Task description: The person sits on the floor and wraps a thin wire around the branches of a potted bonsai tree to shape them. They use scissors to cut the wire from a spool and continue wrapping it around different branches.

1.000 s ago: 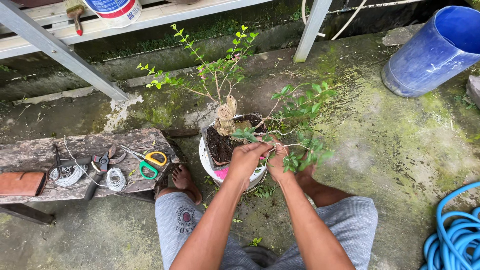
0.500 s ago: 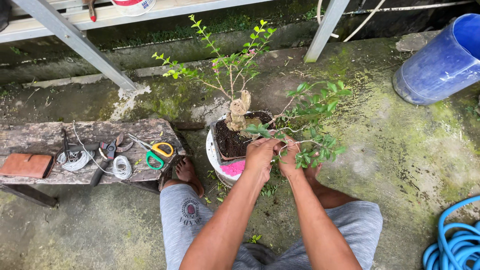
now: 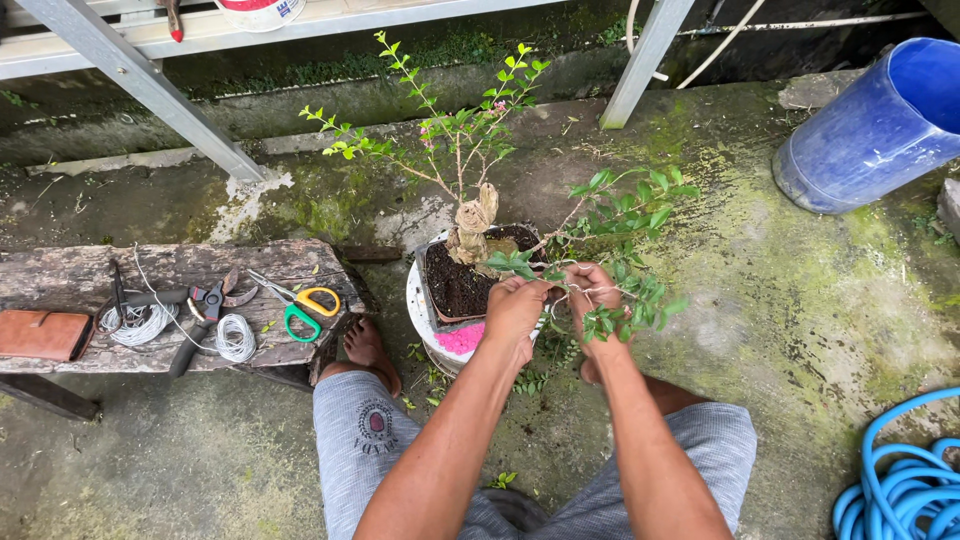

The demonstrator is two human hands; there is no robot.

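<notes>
A small bonsai tree point(image 3: 470, 215) with a thick pale trunk grows in a dark rectangular pot point(image 3: 432, 292) of soil, set on a white round stand point(image 3: 420, 325). My left hand point(image 3: 515, 305) grips a low leafy branch point(image 3: 560, 235) near the pot's front right corner. Just to its right, my right hand point(image 3: 592, 300) pinches the same branch, with thin wire point(image 3: 575, 292) running between the fingers. Leaves hide part of the right hand.
A worn wooden bench point(image 3: 180, 270) at left carries wire coils point(image 3: 236, 337), pliers point(image 3: 205, 305), green-and-yellow scissors point(image 3: 300, 305) and a brown pouch point(image 3: 40, 333). A blue barrel point(image 3: 880, 130) lies at upper right, a blue hose point(image 3: 900, 480) at lower right. Metal frame legs point(image 3: 140, 80) stand behind.
The view has shifted slightly. Both hands stay on the low branch, with small finger movements around the wire.
</notes>
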